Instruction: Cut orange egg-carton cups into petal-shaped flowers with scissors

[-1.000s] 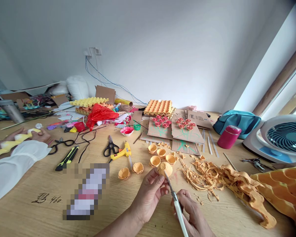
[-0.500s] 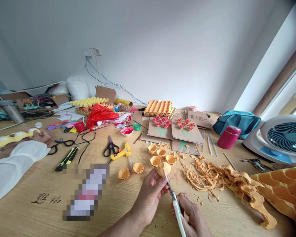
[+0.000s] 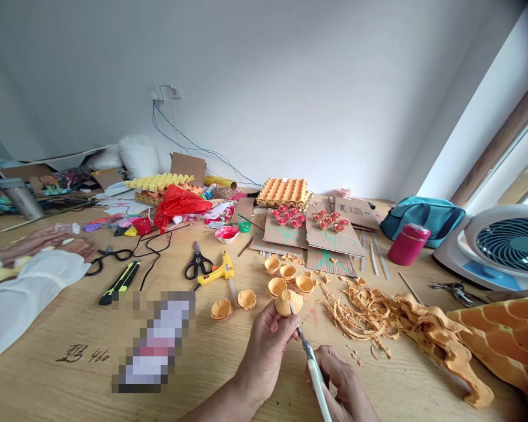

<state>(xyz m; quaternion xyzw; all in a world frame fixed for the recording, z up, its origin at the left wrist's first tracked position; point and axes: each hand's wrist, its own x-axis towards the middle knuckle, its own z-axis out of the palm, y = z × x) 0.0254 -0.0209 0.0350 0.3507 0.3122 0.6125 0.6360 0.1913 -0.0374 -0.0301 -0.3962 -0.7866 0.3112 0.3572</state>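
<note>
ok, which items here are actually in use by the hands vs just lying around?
In use:
- left hand holding the orange egg-carton cup
- right hand holding the white-handled scissors, blades at the cup
- finished cups and orange trimmings beside them

Lying about:
- yellow glue gun
- black scissors
- utility knife
- pink flask
- fan
- teal bag

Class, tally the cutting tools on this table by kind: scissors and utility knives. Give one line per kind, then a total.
Scissors: 3, white-handled in the right hand at, black-handled, black-handled
Utility knife: 1
Total: 4
</note>
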